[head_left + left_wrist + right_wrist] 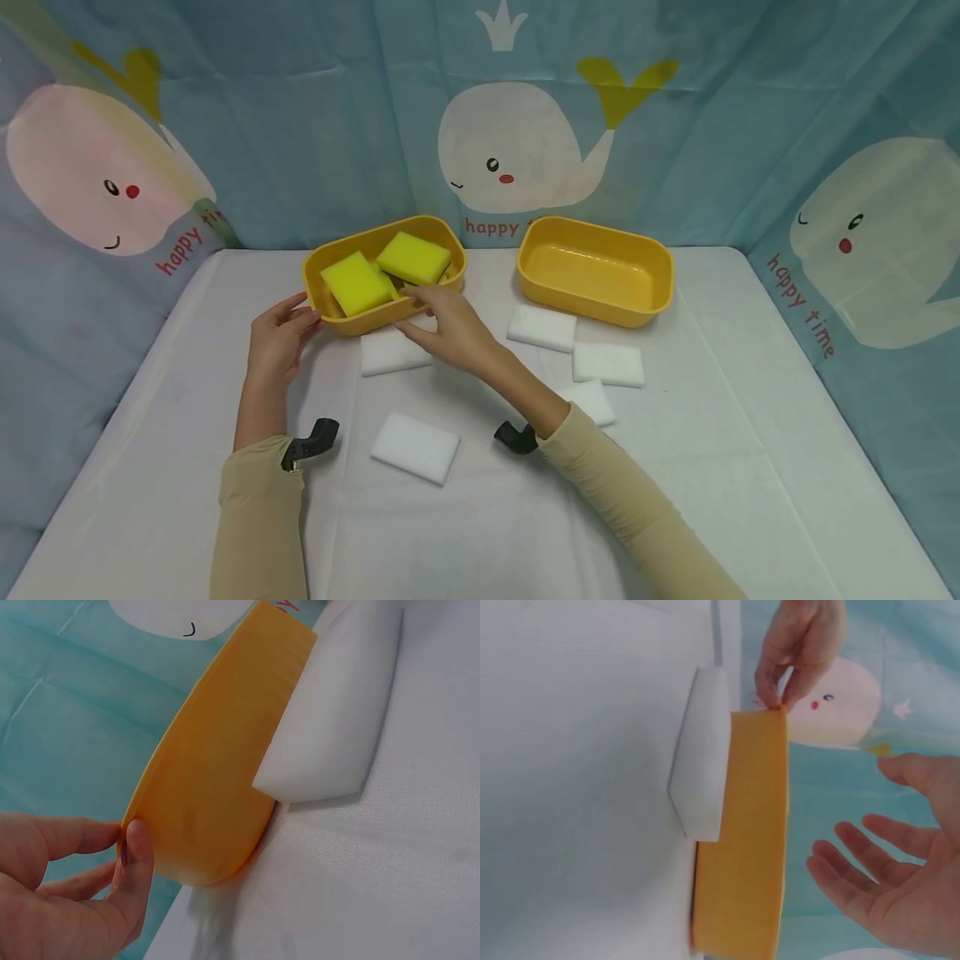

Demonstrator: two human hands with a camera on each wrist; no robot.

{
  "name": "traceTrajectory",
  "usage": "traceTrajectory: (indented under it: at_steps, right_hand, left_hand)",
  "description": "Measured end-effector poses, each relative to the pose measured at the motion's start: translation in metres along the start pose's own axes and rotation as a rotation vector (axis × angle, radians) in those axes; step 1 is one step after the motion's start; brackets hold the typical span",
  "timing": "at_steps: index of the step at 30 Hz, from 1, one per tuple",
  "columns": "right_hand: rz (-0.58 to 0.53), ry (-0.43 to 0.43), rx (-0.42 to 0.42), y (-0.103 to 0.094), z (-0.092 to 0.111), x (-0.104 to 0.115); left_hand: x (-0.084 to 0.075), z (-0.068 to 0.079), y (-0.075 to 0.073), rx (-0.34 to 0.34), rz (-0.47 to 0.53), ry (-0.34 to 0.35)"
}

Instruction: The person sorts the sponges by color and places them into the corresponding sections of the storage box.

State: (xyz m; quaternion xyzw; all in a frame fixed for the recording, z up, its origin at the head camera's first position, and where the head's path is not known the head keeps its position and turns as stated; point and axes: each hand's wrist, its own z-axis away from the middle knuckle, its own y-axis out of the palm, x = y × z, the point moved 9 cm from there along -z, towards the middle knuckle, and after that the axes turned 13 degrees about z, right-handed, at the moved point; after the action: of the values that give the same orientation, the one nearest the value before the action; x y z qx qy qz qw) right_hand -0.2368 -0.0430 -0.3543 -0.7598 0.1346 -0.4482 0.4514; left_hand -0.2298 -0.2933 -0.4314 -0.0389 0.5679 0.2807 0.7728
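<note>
My left hand (276, 343) pinches the left end of the rim of a yellow plastic bin (369, 323) between thumb and fingers, as the left wrist view also shows. Inside that bin lie yellow sponges (356, 284), at least two of them plainly seen, partly overlapping. Over the bin's front right rim hovers my right hand (455, 329), its fingers spread and relaxed; the right wrist view (907, 877) shows nothing in it. A white sponge (392, 351) leans against or lies close to the bin's front wall, partly behind my right hand.
A second yellow bin (592, 279) stands to the right with nothing in it. Several white sponges lie on the white table, one at the front (416, 447) and others before the right bin (542, 327). A blue whale-print curtain (337, 125) hangs behind.
</note>
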Motion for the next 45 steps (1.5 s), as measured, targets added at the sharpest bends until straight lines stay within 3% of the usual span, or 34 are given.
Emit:
traceTrajectory:
  at_steps: [15,25,45]
  right_hand:
    - [-0.009,-0.004,-0.037,-0.013,0.024,-0.006]
    - [0.016,0.055,-0.034,-0.018,0.039,-0.017]
    - [0.039,0.093,-0.106,-0.042,0.061,-0.035]
  left_hand:
    - [0.001,0.000,0.000,-0.019,-0.024,-0.008]
    - [0.000,0.002,0.000,-0.017,-0.022,0.002]
    - [-0.002,0.003,0.000,-0.023,-0.053,0.017]
